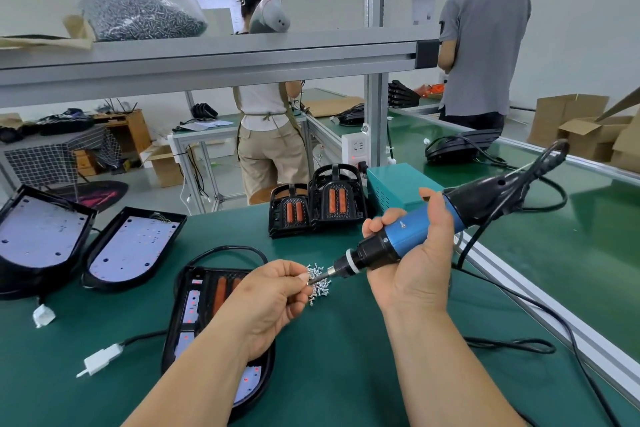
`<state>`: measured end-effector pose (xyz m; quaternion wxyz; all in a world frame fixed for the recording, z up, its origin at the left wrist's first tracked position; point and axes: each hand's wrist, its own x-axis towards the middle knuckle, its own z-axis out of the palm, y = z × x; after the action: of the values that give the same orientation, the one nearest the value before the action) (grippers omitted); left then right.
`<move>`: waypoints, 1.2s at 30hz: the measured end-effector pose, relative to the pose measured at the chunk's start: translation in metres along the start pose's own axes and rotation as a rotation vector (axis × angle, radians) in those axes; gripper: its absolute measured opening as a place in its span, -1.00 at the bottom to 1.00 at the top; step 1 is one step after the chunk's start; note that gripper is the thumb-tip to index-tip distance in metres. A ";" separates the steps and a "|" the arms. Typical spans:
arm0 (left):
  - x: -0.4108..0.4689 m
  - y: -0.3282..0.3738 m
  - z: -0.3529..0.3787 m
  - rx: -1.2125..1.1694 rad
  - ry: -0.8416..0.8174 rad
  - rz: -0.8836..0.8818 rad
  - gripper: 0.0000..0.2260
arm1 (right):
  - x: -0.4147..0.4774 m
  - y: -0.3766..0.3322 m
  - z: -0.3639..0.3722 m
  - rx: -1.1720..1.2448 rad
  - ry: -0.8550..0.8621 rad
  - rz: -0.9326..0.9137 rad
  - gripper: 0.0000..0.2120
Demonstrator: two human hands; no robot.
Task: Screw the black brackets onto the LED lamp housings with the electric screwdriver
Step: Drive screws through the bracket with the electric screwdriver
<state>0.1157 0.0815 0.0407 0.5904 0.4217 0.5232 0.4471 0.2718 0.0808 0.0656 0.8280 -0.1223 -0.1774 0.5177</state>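
Two bare housings are laid at the far left of the green bench (pixel 346 367): the outer housing (pixel 41 239) and the inner housing (pixel 133 246). Both are open side up with pale LED boards showing and no bracket fitted. Nearer the middle, a third housing (pixel 188 315) is partly hidden under the left forearm, and a black bracket (pixel 216 276) with orange strips is seated in its upper end. The step in hand is judged to be the loading of a screw onto the driver, before this bracket is fastened.

The left hand (pixel 273 295) is held above the third housing's upper right edge. Its thumb and forefinger are closed in a pinch on one small screw (pixel 309 282), with the other fingers curled under. The screw is presented to the bit tip, just over the loose screw pile (pixel 320 284) on the mat. Behind the pile, two stacks of spare brackets (pixel 318 204) are stood.

To the right, the electric screwdriver (pixel 426 229) is held tilted, bit down and leftward, and is gripped round its blue barrel by the right hand (pixel 412 267). What is called for next, it is judged, is that the screw be seated on the bit. The driver would then be swung left and brought upright over a bracket hole. Which hole is meant cannot be told.
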 end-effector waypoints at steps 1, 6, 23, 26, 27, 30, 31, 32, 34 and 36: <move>0.000 0.000 0.000 0.007 0.002 -0.010 -0.85 | -0.001 0.001 0.000 -0.020 -0.020 -0.006 -0.92; 0.003 0.000 -0.002 0.010 0.006 -0.040 -0.84 | -0.002 -0.001 0.002 -0.224 -0.139 -0.076 -0.64; 0.000 -0.002 -0.003 -0.041 0.049 0.032 -0.91 | 0.002 -0.008 -0.003 -0.002 -0.126 0.038 -0.87; 0.000 -0.002 -0.003 -0.025 0.043 0.032 -0.90 | 0.000 -0.007 -0.001 -0.024 -0.140 0.017 -0.86; 0.000 -0.002 -0.003 -0.019 0.041 0.034 -0.91 | 0.000 -0.007 0.000 -0.026 -0.142 0.011 -0.87; 0.000 -0.002 -0.001 -0.021 0.051 0.038 -0.91 | -0.001 -0.005 0.002 -0.013 -0.142 -0.002 -0.86; -0.001 -0.002 0.000 -0.028 0.060 0.040 -0.91 | 0.000 -0.005 0.002 -0.003 -0.138 -0.004 -0.86; -0.001 -0.002 0.000 -0.020 0.065 0.046 -0.89 | 0.000 -0.005 0.002 0.003 -0.131 -0.007 -0.85; -0.001 -0.003 -0.003 0.074 0.065 0.085 -0.84 | 0.001 -0.005 0.001 0.002 -0.108 -0.010 -0.85; -0.001 0.004 -0.014 0.192 0.101 0.185 -0.79 | 0.002 -0.005 0.000 0.001 -0.078 -0.023 -0.86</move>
<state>0.1015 0.0816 0.0433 0.4767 0.4997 0.5513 0.4682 0.2764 0.0801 0.0683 0.8264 -0.0996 -0.2105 0.5127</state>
